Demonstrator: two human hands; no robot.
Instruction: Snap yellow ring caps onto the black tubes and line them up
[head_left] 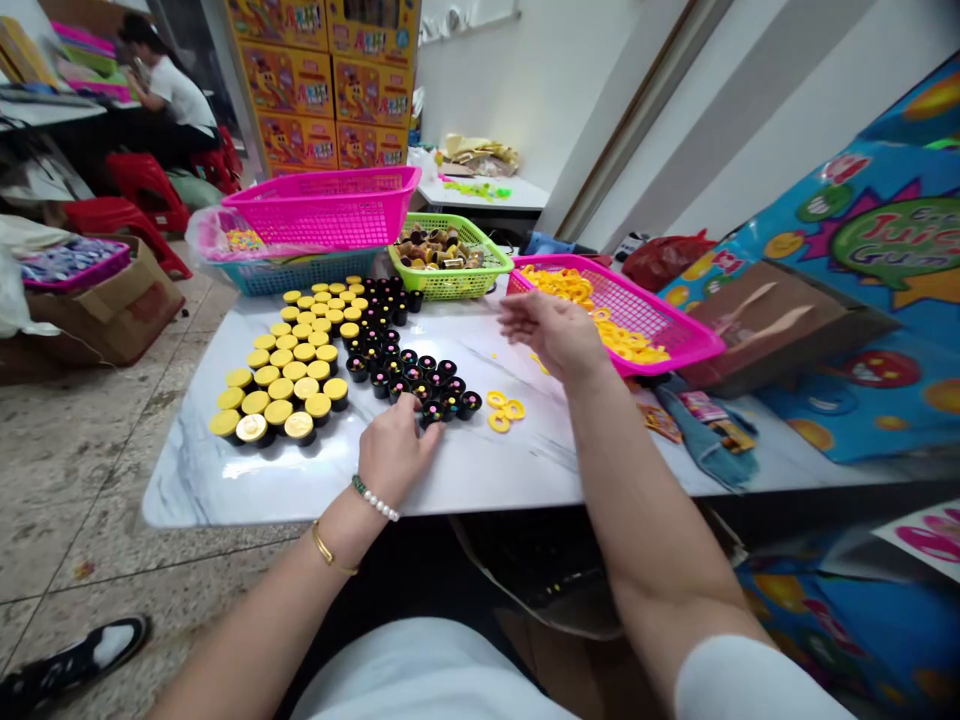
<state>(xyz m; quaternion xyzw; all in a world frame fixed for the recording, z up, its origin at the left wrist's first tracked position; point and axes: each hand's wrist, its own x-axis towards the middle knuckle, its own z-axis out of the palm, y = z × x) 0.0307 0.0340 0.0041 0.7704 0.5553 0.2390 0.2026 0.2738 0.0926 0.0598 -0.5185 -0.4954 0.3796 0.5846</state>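
Observation:
My left hand is at the front of a cluster of small black cups, thumb and forefinger closed about the nearest black cup. Small pink and yellow bits show inside several of these open cups. My right hand hangs over the table beside a pink basket, fingers stretched out and apart, with nothing visible in them. Yellow rings fill part of that basket. Between my hands lie a few loose yellow rings. To the left stand rows of black cups with yellow lids.
A green basket of brown-and-gold pieces stands at the back. Beside it, a pink basket rests on a blue one. An open cardboard box stands right. Farther back are stacked orange cartons and a seated person.

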